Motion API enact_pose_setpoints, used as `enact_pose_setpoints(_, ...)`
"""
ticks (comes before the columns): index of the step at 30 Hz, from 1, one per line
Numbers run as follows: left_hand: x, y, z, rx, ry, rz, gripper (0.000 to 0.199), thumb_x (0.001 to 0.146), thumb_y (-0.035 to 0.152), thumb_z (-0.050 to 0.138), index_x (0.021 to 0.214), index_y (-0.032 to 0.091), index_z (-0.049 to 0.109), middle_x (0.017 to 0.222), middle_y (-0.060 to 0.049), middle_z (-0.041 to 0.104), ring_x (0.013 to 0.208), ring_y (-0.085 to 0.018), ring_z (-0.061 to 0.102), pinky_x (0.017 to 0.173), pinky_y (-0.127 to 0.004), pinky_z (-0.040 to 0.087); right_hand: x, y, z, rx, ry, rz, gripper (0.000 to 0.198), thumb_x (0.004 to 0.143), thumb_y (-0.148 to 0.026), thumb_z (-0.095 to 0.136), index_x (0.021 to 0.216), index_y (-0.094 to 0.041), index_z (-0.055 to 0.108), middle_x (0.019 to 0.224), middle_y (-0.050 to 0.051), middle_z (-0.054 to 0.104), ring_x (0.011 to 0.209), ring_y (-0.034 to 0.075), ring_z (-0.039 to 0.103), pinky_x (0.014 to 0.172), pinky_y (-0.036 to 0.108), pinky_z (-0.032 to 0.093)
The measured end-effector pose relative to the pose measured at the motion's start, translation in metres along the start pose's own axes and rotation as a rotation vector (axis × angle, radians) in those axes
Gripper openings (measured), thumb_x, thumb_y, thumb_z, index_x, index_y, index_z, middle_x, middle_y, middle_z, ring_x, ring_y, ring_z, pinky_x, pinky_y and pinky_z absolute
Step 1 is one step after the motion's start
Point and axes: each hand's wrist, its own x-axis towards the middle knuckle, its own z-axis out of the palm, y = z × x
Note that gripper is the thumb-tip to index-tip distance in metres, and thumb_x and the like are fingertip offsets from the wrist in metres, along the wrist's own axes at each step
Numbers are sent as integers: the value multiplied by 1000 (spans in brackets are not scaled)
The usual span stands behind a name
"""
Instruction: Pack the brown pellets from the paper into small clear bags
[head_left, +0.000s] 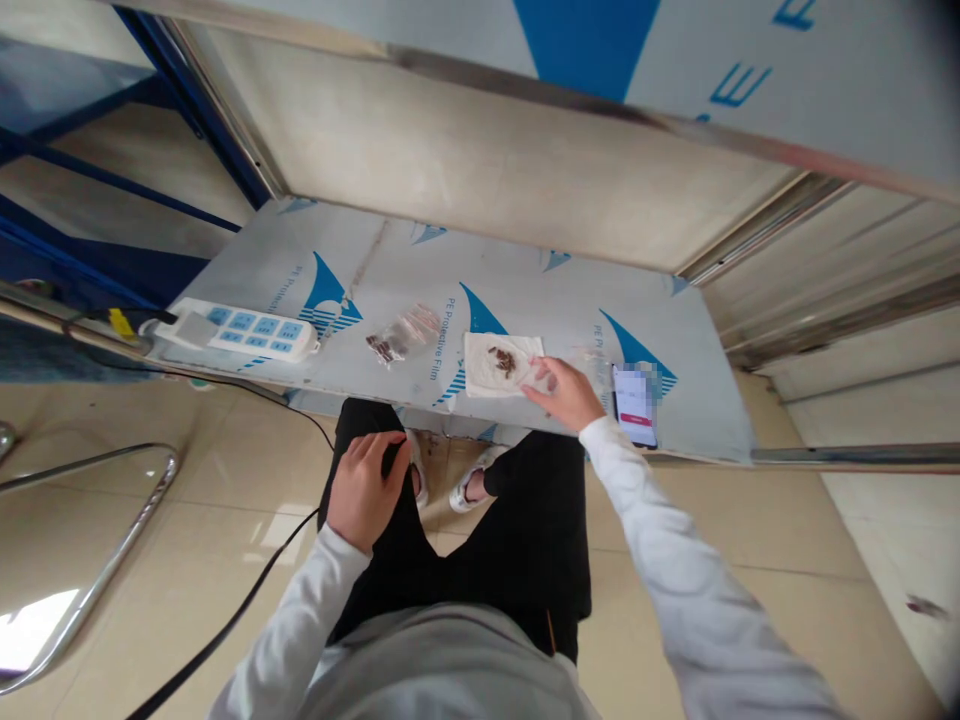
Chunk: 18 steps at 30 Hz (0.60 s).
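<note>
On the shelf lies a white paper tissue (480, 381) with a small heap of brown, dry-looking bits (505, 362) on it. My right hand (566, 393) is at the tissue's right edge, thumb and fingers curled toward each other; a pale, see-through patch shows at the fingertips, too small to make out. A clear plastic bag (412, 330) with dark brown pieces (384, 349) at its left end lies left of the tissue. My left hand (367, 488) rests over my left thigh, below the shelf edge, fingers stretched out, thumb apart, holding nothing.
A white power strip (300, 341) lies at the shelf's left end, with a black cable (247, 383) hanging near it. A phone (634, 405) with a lit screen lies right of my right hand. An upper shelf (450, 25) overhangs the back. A metal chair frame (161, 490) stands at left.
</note>
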Motion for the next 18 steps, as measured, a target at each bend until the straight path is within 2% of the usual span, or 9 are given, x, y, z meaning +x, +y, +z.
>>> enact_pose_setpoints(3, -34, -47, 39, 176, 96, -64, 31, 88, 36, 50, 112, 20, 62, 126, -12, 63, 120, -31, 54, 99, -46, 41, 44, 14, -9, -395, -263, -4, 45, 82, -39, 60, 122, -20, 55, 107, 8, 66, 90, 21, 63, 78, 31, 47)
enact_pose_setpoints(5, -48, -63, 53, 210, 128, -86, 38, 88, 34, 50, 123, 21, 57, 138, -12, 54, 130, -31, 46, 106, -48, 35, 67, 14, -10, -517, -351, -14, 45, 78, -35, 64, 120, -19, 58, 112, 12, 65, 98, 26, 62, 79, 34, 46)
enact_pose_setpoints(10, -47, -63, 57, 250, 145, -136, 47, 88, 33, 48, 131, 13, 50, 144, -17, 46, 134, -32, 41, 107, -47, 35, 98, -2, -2, -706, -472, -65, 43, 72, -22, 68, 114, -16, 63, 114, 17, 65, 106, 31, 58, 85, 41, 43)
enact_pose_setpoints(13, -40, -62, 55, 250, 112, -159, 47, 86, 33, 50, 130, 16, 51, 144, -15, 46, 133, -33, 42, 106, -48, 37, 106, -15, 3, -783, -518, -96, 43, 69, -17, 69, 112, -17, 64, 115, 17, 65, 110, 32, 56, 88, 44, 40)
enact_pose_setpoints(18, -38, -64, 54, 234, 78, -177, 48, 84, 33, 52, 130, 18, 52, 146, -14, 45, 133, -33, 41, 106, -48, 37, 111, -34, 7, -837, -549, -119, 37, 73, -18, 66, 109, -17, 66, 115, 18, 65, 111, 34, 56, 88, 46, 39)
